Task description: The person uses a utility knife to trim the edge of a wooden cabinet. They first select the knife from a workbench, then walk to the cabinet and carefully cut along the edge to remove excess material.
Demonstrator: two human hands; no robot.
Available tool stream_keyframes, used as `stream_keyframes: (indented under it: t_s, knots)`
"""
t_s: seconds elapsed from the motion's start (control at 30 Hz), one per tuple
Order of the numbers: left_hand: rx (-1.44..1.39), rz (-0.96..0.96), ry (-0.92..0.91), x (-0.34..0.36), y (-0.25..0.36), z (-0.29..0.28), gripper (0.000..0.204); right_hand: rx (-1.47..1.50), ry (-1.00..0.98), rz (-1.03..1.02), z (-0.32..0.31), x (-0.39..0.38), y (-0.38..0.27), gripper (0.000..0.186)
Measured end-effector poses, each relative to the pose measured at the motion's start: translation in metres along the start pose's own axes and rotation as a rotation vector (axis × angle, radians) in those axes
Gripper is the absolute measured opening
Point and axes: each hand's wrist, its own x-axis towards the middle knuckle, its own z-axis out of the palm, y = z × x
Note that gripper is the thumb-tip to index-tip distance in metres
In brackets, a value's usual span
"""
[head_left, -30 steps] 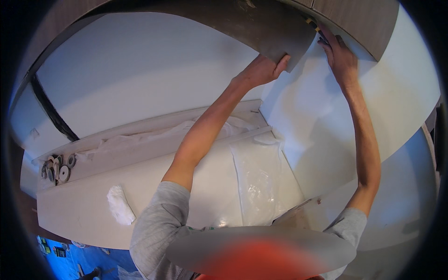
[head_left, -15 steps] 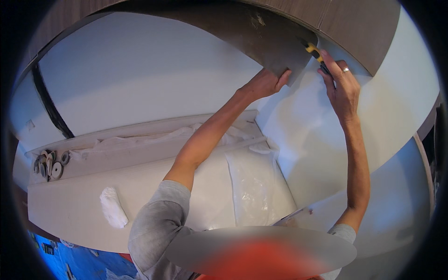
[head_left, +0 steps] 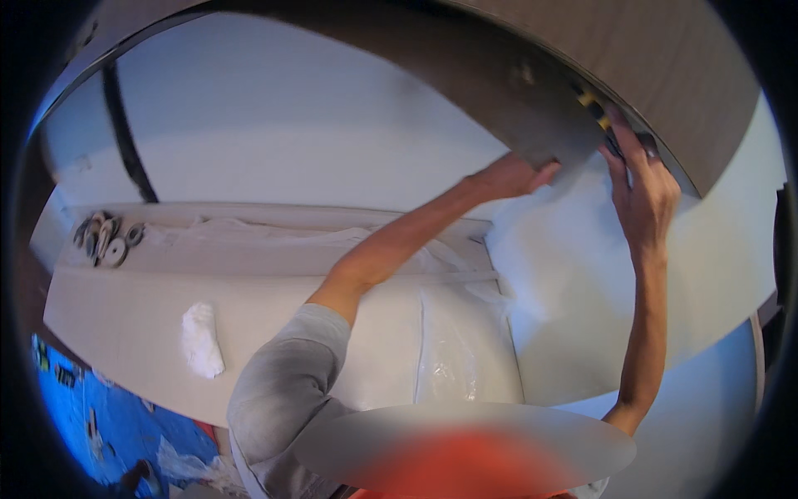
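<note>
My left hand (head_left: 519, 176) pinches the lower corner of a thin grey-brown panel (head_left: 490, 91) under the wood-grain cabinet (head_left: 665, 75), thumb against one face. To its right, my right hand (head_left: 647, 195) is closed around a yellow and black utility knife (head_left: 592, 108), with the index finger laid along it. The knife points up and left toward the panel's right edge, just beneath the cabinet's lower edge. Shadow and blur hide its tip, so I cannot tell whether it touches the panel. A ring shows on the right hand.
Below lies a pale ledge (head_left: 125, 316) with a white crumpled bundle (head_left: 201, 341), several tape rolls (head_left: 116, 251) and clear plastic sheeting (head_left: 453, 349). White walls (head_left: 573, 308) stand behind and at the right. A blue floor cover (head_left: 125, 424) with scattered items shows at lower left.
The view has shifted, so both hands and the panel appear farther right. The knife now sits closer under the cabinet edge. Both hands keep their hold.
</note>
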Motion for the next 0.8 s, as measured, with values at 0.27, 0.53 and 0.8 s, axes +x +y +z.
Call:
stream_keyframes:
  t_s: [0.27,0.53,0.8]
  knots:
    - [-0.094,0.049,0.122,0.001,0.023,0.018,0.028,0.146,0.035,-0.055,-0.033,0.015,-0.03,0.057]
    - [-0.088,0.162,0.168,0.007,-0.01,0.031,0.027,0.162,-0.014,-0.101,-0.023,0.078,-0.093,0.057]
    - [-0.133,0.034,0.06,0.002,-0.006,0.019,0.036,0.097,-0.036,-0.032,-0.005,0.071,-0.085,0.055]
